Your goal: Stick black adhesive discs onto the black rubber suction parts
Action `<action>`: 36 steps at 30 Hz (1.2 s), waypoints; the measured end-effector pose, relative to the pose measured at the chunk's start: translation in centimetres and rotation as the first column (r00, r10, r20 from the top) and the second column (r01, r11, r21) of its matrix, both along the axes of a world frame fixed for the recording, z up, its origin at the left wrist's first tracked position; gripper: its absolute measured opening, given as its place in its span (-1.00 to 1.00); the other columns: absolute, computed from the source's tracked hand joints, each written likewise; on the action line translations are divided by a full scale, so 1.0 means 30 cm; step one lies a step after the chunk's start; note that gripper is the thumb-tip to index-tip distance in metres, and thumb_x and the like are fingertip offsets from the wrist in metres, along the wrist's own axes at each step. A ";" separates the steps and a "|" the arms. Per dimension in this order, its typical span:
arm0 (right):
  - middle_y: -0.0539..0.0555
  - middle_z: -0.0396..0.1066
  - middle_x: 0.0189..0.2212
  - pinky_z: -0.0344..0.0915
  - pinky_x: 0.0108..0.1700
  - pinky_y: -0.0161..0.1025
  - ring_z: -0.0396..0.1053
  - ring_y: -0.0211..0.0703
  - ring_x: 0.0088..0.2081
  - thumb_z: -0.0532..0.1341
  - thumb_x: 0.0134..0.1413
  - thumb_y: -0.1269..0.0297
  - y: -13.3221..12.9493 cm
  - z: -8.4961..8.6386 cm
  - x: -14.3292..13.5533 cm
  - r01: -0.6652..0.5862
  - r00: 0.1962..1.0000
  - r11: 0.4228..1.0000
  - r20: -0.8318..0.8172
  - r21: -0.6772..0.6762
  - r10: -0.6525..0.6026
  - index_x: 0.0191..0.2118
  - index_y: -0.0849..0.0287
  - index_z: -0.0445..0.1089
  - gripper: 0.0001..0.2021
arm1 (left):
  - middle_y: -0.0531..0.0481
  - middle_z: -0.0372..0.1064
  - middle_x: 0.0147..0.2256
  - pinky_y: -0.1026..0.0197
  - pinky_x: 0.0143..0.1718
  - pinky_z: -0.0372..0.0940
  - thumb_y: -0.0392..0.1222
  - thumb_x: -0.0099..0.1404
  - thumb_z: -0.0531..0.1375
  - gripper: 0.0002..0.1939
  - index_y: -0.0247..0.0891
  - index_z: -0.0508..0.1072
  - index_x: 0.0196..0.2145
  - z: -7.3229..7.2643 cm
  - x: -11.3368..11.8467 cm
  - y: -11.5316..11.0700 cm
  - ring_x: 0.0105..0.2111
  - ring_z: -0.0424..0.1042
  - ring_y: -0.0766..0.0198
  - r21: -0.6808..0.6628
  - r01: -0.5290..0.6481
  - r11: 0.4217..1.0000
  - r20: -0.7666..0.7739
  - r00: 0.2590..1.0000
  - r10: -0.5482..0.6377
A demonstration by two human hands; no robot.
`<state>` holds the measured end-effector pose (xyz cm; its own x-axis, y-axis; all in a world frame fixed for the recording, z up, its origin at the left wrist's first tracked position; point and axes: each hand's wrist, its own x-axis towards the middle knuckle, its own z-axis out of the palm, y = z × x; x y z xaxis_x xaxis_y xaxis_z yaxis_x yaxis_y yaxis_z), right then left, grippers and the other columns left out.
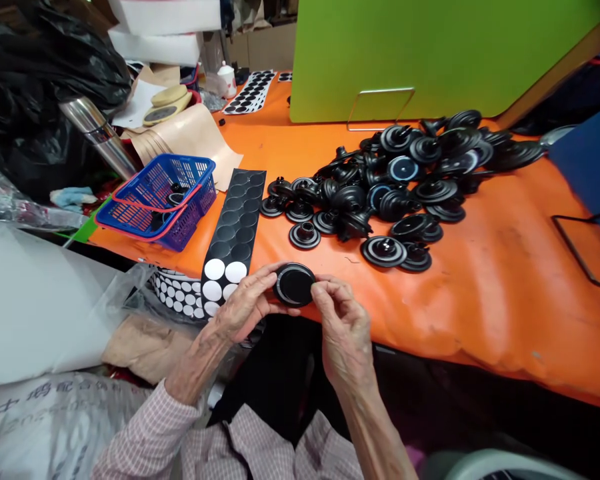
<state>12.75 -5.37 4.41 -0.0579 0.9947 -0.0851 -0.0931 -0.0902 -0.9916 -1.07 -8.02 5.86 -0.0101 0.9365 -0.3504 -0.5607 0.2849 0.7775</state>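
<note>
A round black disc part (295, 285) with a grey ring near its rim is held up at the table's front edge, its flat face towards me. My left hand (247, 300) grips it from the left, fingers along its rim. On its right edge, my right hand (343, 317) pinches with thumb and forefinger. Just left of the disc lies a black strip of round stickers (237, 213), with white circles at its near end. Beyond my hands is a heap of similar black disc parts (350, 200), many with a short stem.
A blue plastic basket (190, 220) with a few black parts stands at the left. Behind it are a steel flask (97, 133) and brown paper (190, 137). A green board (430, 53) stands at the back of the orange table (505, 287); a wire stand (575, 250) is at right.
</note>
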 end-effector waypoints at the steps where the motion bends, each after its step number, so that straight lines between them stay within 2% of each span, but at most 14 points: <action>1: 0.08 0.29 -0.22 0.30 -0.05 -0.17 0.32 -0.12 -0.11 0.25 0.01 0.09 -0.002 -0.001 -0.002 0.005 1.000 1.000 0.003 0.001 -0.005 -0.42 0.16 0.41 -0.77 | -0.20 0.43 -0.01 -0.01 -0.19 0.45 -0.19 0.28 0.17 -0.68 -0.26 0.47 -0.02 -0.002 0.001 0.000 -0.12 0.47 0.03 0.003 -0.002 1.000 -0.002 1.000 0.002; 14: 0.06 0.29 -0.27 0.34 -0.22 -0.22 0.32 -0.18 -0.24 0.21 0.04 0.09 -0.009 -0.017 -0.012 0.059 0.991 0.997 0.114 0.046 -0.064 -0.42 0.17 0.37 -0.77 | -0.22 0.47 -0.07 -0.03 -0.20 0.45 -0.20 0.23 0.20 -0.64 -0.34 0.47 -0.02 -0.004 0.017 0.007 -0.17 0.49 0.05 -0.039 -0.035 0.999 -0.009 0.999 0.035; 21: 0.05 0.26 -0.30 0.41 -0.38 -0.24 0.33 -0.21 -0.33 0.17 0.10 0.11 -0.019 -0.025 -0.030 0.076 0.974 0.991 0.202 0.109 -0.097 -0.38 0.17 0.31 -0.79 | -0.19 0.49 -0.13 0.08 -0.26 0.47 -0.11 0.17 0.28 -0.61 -0.34 0.48 -0.07 -0.010 0.024 0.006 -0.21 0.50 0.09 -0.028 -0.049 0.998 -0.058 0.997 0.048; 25: 0.07 0.26 -0.30 0.40 -0.48 -0.27 0.32 -0.22 -0.37 0.12 0.16 0.16 -0.023 -0.035 -0.042 0.049 0.948 0.972 0.294 0.230 -0.117 -0.37 0.14 0.26 -0.83 | -0.14 0.47 -0.11 0.13 -0.26 0.48 -0.12 0.09 0.36 -0.58 -0.30 0.48 -0.10 -0.023 0.029 0.000 -0.18 0.50 0.11 -0.010 -0.097 0.995 -0.128 0.987 0.094; 28: 0.09 0.29 -0.31 0.39 -0.48 -0.28 0.31 -0.19 -0.32 0.09 0.21 0.24 -0.026 -0.049 -0.050 0.021 0.906 0.928 0.385 0.373 -0.175 -0.35 0.13 0.24 -0.87 | -0.14 0.47 -0.10 0.15 -0.29 0.48 -0.13 0.06 0.37 -0.57 -0.30 0.47 -0.11 -0.032 0.028 -0.005 -0.19 0.50 0.11 -0.005 -0.130 0.991 -0.149 0.980 0.128; 32: 0.10 0.30 -0.33 0.41 -0.32 -0.19 0.32 -0.13 -0.23 0.07 0.23 0.30 -0.030 -0.071 -0.070 -0.015 0.862 0.879 0.451 0.476 -0.230 -0.36 0.12 0.22 -0.89 | -0.12 0.47 -0.12 0.19 -0.34 0.48 -0.15 0.09 0.35 -0.62 -0.30 0.46 -0.13 -0.041 0.023 -0.008 -0.22 0.51 0.15 0.015 -0.157 0.988 -0.157 0.975 0.157; 34: 0.10 0.29 -0.32 0.41 -0.25 -0.14 0.33 -0.12 -0.22 0.08 0.22 0.27 -0.032 -0.080 -0.078 0.002 0.868 0.891 0.442 0.453 -0.227 -0.34 0.11 0.22 -0.90 | -0.11 0.47 -0.14 0.20 -0.34 0.48 -0.16 0.10 0.34 -0.64 -0.30 0.46 -0.13 -0.044 0.020 -0.010 -0.24 0.51 0.17 0.015 -0.163 0.986 -0.154 0.974 0.164; 36: 0.11 0.31 -0.26 0.41 -0.24 -0.12 0.35 -0.12 -0.24 0.14 0.16 0.19 -0.030 -0.084 -0.077 0.060 0.903 0.937 0.381 0.345 -0.198 -0.25 0.12 0.23 -0.87 | -0.10 0.46 -0.14 0.19 -0.34 0.48 -0.17 0.12 0.32 -0.65 -0.29 0.44 -0.13 -0.045 0.016 -0.017 -0.24 0.50 0.18 0.018 -0.174 0.985 -0.152 0.973 0.174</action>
<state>10.44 -6.27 1.88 0.0433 0.9678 0.2481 0.3326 0.2202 -0.9170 -0.59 -8.53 4.50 -0.2258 0.9172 -0.3283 -0.4763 0.1901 0.8585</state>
